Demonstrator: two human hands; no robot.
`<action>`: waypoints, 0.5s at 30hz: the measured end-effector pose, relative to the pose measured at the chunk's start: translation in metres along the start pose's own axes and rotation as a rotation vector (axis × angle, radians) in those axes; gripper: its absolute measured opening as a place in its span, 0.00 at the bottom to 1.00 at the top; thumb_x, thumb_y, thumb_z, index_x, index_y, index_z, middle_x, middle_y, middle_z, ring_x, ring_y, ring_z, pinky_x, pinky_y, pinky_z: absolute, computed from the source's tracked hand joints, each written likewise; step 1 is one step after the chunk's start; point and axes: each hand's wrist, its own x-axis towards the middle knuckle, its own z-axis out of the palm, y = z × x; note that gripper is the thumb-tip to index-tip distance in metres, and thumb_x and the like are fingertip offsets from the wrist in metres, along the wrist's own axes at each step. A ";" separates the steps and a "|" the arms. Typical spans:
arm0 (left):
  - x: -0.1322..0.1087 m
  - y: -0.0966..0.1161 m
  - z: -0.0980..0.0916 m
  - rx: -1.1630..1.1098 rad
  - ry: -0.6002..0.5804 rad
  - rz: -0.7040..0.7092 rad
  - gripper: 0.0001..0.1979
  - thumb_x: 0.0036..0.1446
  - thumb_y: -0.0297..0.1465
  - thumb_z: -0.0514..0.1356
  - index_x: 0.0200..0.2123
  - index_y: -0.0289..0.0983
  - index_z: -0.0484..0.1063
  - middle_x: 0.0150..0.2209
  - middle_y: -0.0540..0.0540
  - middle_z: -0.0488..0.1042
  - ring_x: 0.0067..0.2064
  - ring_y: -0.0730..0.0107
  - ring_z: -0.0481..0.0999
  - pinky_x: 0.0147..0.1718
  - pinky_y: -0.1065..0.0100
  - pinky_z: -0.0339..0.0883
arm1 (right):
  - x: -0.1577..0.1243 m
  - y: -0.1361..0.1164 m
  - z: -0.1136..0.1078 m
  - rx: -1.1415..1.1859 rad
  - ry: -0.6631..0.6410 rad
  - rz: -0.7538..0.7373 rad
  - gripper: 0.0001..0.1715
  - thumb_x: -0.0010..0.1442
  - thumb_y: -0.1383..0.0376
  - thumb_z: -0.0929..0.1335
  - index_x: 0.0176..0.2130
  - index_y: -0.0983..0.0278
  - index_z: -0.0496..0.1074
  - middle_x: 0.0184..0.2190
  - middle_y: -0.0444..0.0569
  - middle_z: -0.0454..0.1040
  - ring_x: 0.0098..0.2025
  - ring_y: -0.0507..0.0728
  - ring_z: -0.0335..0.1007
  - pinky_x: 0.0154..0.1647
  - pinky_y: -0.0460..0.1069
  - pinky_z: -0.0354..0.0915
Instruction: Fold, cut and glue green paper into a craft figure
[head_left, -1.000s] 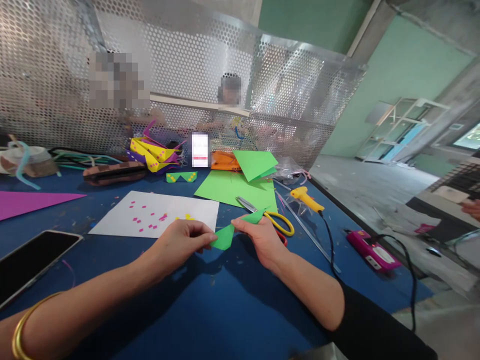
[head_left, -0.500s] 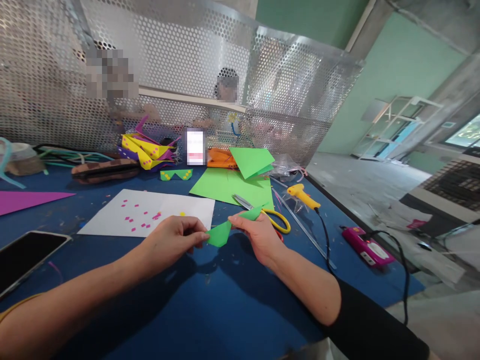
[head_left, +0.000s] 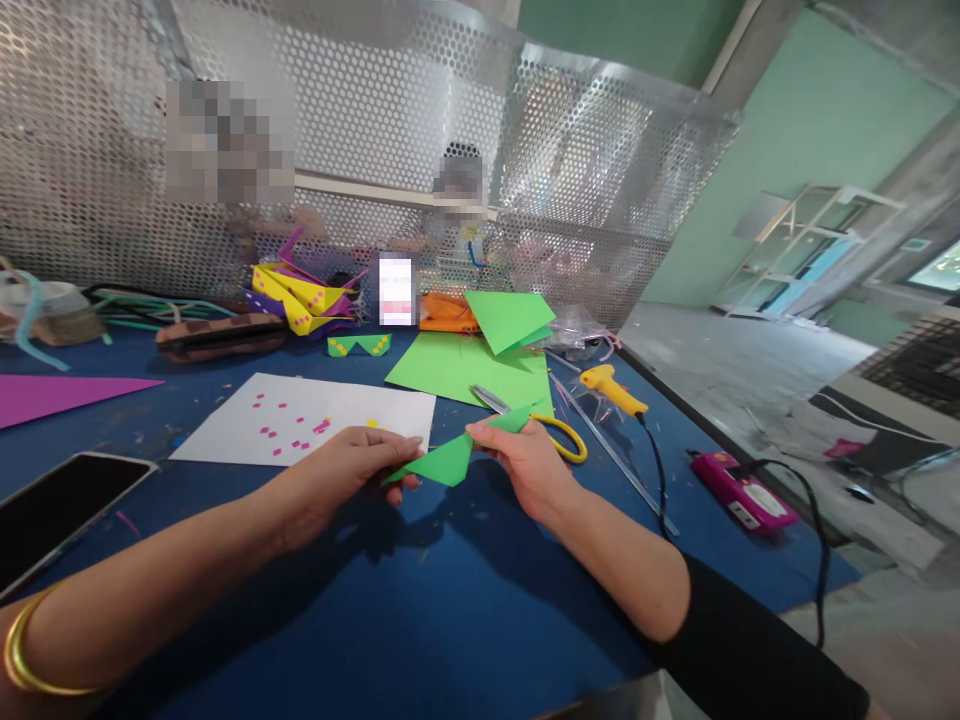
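- While my left hand (head_left: 358, 465) pinches the strip (head_left: 442, 463) near one end, my right hand (head_left: 532, 465) grips its other half.
- Its long axis spans both hands, rising rightward.

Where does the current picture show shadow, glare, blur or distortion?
Head view: soft shadows on the table below the left hand and the right hand; the green paper looks fairly sharp; the screen glows white, its content unreadable; heads behind the mesh are pixelated; the shelf leans, perhaps from lens distortion.
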 end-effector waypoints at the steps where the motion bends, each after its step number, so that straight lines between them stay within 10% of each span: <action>1: 0.001 -0.001 0.000 -0.016 0.005 -0.017 0.15 0.42 0.42 0.70 0.25 0.35 0.76 0.24 0.46 0.76 0.23 0.72 0.68 0.26 0.69 0.64 | 0.001 0.000 -0.001 -0.002 0.002 -0.002 0.12 0.38 0.60 0.79 0.22 0.63 0.79 0.22 0.43 0.77 0.29 0.53 0.71 0.38 0.50 0.66; 15: 0.006 -0.009 -0.007 0.202 -0.106 0.085 0.19 0.47 0.47 0.66 0.22 0.36 0.72 0.21 0.50 0.70 0.25 0.71 0.69 0.29 0.69 0.64 | -0.002 0.000 0.004 -0.033 0.008 -0.032 0.09 0.40 0.61 0.78 0.21 0.61 0.79 0.21 0.43 0.77 0.28 0.53 0.70 0.37 0.50 0.65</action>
